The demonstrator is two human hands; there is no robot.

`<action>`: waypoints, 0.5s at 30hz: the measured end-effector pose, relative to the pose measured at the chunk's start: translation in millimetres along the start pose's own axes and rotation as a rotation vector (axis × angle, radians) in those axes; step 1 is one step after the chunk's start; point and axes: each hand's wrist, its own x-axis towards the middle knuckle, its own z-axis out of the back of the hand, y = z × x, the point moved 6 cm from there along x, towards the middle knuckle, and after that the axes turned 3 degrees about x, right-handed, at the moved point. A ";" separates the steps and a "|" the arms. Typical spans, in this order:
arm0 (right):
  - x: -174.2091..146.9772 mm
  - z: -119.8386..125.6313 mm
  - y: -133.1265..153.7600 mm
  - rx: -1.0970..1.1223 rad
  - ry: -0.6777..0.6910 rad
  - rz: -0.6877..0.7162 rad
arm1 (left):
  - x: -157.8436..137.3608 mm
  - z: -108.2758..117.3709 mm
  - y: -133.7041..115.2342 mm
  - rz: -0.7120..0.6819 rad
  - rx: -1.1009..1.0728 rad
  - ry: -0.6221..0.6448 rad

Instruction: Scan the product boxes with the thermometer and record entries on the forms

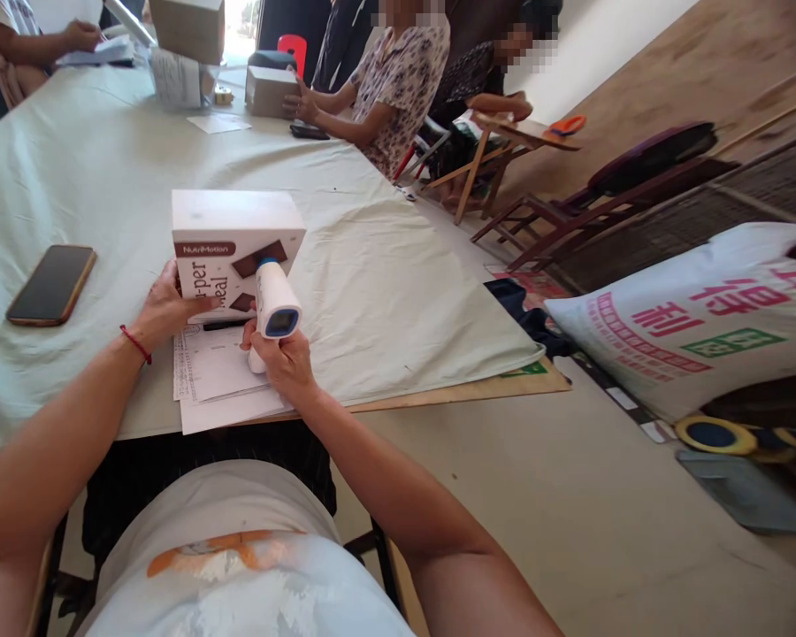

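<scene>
Left arm: your forearm reaches forward and inward, a red string round the wrist.
Left hand: your fingers are clamped on the box at its left side, thumb across the front.
Right arm: your elbow bends outward, the forearm angling in.
Right hand: your fingers are wrapped round the handle of the thermometer, screen toward you, blue nose at the box; I cannot tell if they touch.
Box: closed and upright, right of your left fingers, just ahead of your right ones; contents hidden.
Papers: on the bench, just left of your right fingers.
Phone: left of your left fingers, well apart.
Tub: far beyond your left fingers, a carton above it; contents unclear.
Sack: bulging, well right of your right fingers; filling hidden.
</scene>
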 end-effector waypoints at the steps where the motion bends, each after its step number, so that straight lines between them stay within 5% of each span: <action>1: 0.9 -0.4 -0.1 0.011 0.008 0.002 | -0.2 -1.1 -1.7 0.033 -0.016 0.005; 7: 3.8 -2.0 1.8 0.066 0.027 0.028 | -3.7 -0.9 -8.0 0.089 -0.186 -0.135; 15: 8.0 -2.9 4.6 0.165 0.001 -0.026 | -18.2 -9.3 -7.3 0.083 -0.155 -0.136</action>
